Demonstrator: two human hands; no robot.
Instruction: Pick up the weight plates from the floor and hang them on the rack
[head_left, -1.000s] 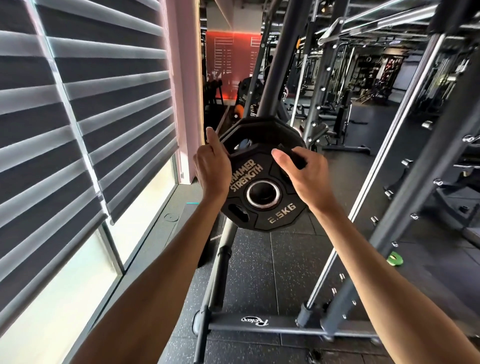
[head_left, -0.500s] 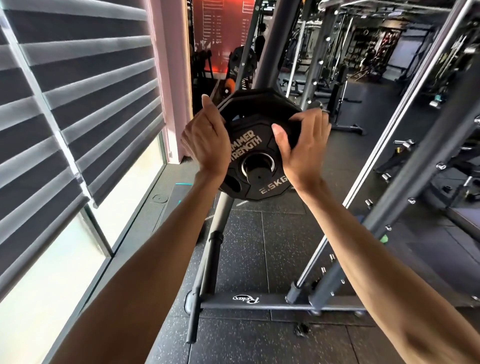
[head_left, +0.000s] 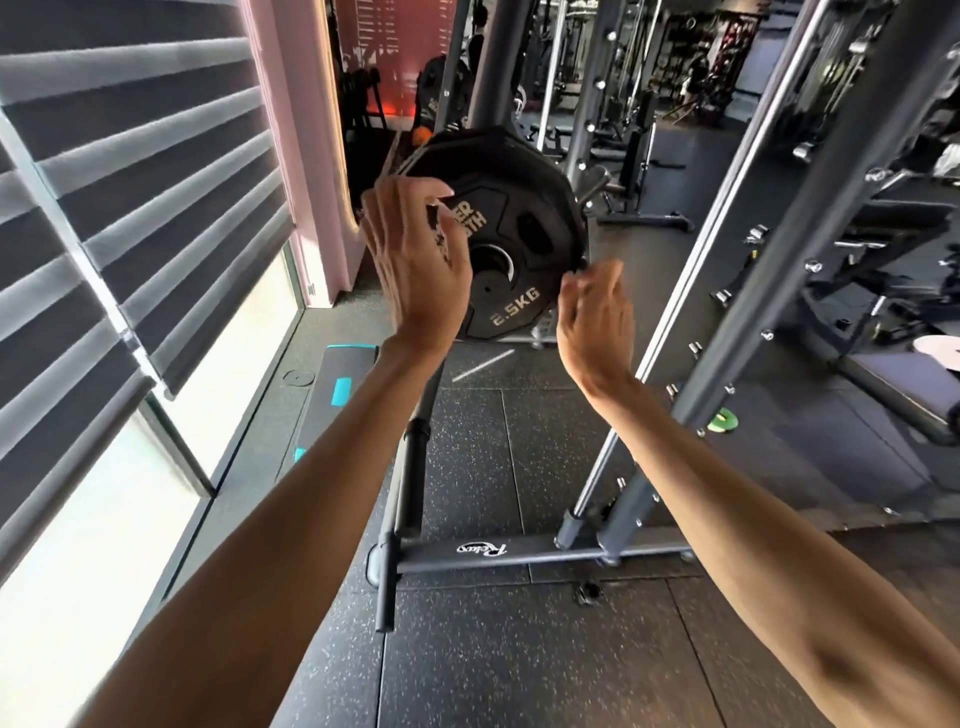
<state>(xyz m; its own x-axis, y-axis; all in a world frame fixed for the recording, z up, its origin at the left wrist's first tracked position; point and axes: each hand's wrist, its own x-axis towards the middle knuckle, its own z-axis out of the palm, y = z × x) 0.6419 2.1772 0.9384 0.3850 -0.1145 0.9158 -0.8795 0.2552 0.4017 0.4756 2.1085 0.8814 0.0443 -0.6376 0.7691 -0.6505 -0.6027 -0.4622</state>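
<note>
Now the plate (head_left: 524, 228) hangs on a peg of the rack (head_left: 496, 57), marked face toward us and centre hole over the stub. The peg carries the weight through that hole, so neither of our hands has to bear it.

Our left hand (head_left: 415, 270) is at nine o'clock of the plate, in front of its left half. It is open, with the fingers spread and slightly bent, and grips nothing. It covers part of the lettering, and we cannot tell whether the fingertips touch the face. We judge it waits there as a guard in case the plate rocks or slides back along the peg.

Our right hand (head_left: 597, 322) is at four o'clock of the plate, just beside the lower rim. Its fingers (head_left: 574, 283) are loosely curled and empty. They come very near the edge, but motion blur keeps us from calling it contact. Placed low, the hand could catch a slip.

So this plate looks hung and the step about done.

Below, at six o'clock, the rack's base bar (head_left: 545, 553) lies on the rubber floor (head_left: 519, 649). A small green object (head_left: 722, 420) lies on the floor at four o'clock, behind the rack's slanted post. It is too small to name, and no other plate shows on the floor. We would look around for the next one.
</note>
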